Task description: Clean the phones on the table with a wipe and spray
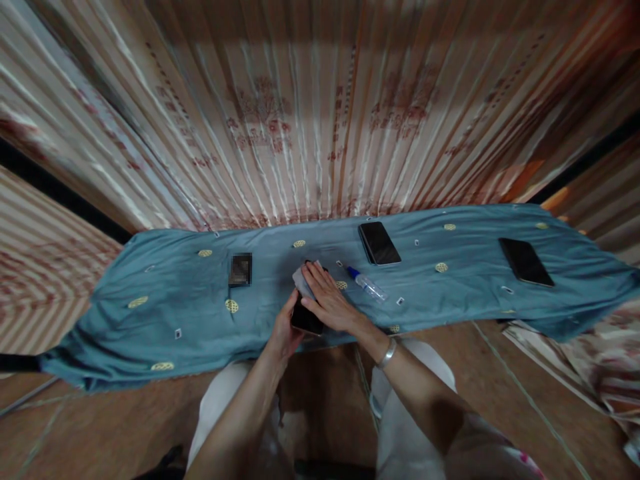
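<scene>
A dark smartphone (307, 321) is tilted near the front edge of the cloth-covered table. My left hand (286, 328) grips its left side, fingers wrapped round the edge. Over the phone's upper part lies a small white cloth (300, 280), pressed down by my right hand (327, 300), whose fingers lie close together across it. What is under the palm is hidden. To the right of my right hand, a clear spray bottle with a blue top (367, 284) lies on its side.
A blue-green patterned cloth (190, 320) covers the long narrow table. On it lie a dark tablet-like device (381, 243), another dark flat device (526, 261) farther right, and a small pixelated dark object (241, 269) on the left. Striped curtains (310, 120) hang behind.
</scene>
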`<action>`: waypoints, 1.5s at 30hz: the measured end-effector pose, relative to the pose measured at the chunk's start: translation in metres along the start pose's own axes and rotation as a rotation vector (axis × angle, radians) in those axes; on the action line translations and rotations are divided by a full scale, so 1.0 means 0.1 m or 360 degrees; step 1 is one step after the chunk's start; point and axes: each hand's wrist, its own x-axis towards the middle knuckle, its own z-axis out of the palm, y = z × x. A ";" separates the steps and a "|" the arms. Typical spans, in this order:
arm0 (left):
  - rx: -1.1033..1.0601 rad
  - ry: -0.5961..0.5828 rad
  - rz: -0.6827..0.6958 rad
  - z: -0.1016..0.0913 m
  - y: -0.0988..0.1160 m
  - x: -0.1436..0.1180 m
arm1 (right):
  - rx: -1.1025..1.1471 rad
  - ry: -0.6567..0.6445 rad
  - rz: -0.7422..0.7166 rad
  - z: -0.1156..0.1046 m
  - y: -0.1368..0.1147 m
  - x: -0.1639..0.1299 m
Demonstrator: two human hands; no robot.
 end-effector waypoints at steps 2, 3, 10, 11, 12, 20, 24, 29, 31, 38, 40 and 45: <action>-0.0028 0.0080 -0.0001 -0.01 0.03 0.04 | 0.0059 -0.0051 -0.0065 0.04 -0.06 -0.05; -0.0041 0.0123 0.0004 -0.02 0.04 0.05 | 0.0083 -0.0072 -0.0094 0.05 -0.08 -0.07; -0.0026 0.0095 0.0067 -0.01 0.00 0.07 | 0.0082 -0.0074 -0.0122 0.05 -0.08 -0.10; -0.0003 0.0057 0.0039 0.00 -0.02 0.05 | 0.0082 -0.0044 -0.0089 0.03 -0.05 -0.08; 0.0026 0.0017 0.0012 0.01 -0.04 0.04 | 0.0086 -0.0014 -0.0048 0.01 -0.01 -0.06; 0.0064 -0.0103 0.0066 0.06 0.01 -0.03 | 0.0095 0.0114 0.0149 -0.02 0.26 0.06; -0.0045 -0.0107 0.0193 0.06 0.05 0.02 | 0.0108 0.0139 0.0059 0.05 0.19 0.01; -0.0090 -0.0024 0.0244 0.04 0.06 0.08 | 0.0089 0.0091 -0.0085 0.10 0.01 -0.08; -0.0093 0.0007 0.0209 0.04 0.04 0.09 | 0.0092 0.0089 -0.0165 0.11 -0.07 -0.11; -0.0043 -0.0109 0.0084 0.09 -0.13 0.07 | 0.0093 0.0111 -0.0168 0.07 -0.06 -0.06; 0.0012 -0.0133 0.0064 0.11 -0.17 0.04 | 0.0081 0.0139 -0.0095 0.03 0.00 -0.01; 0.0099 -0.0089 0.0023 0.19 -0.13 -0.03 | 0.0089 0.0165 0.0059 -0.06 0.11 0.08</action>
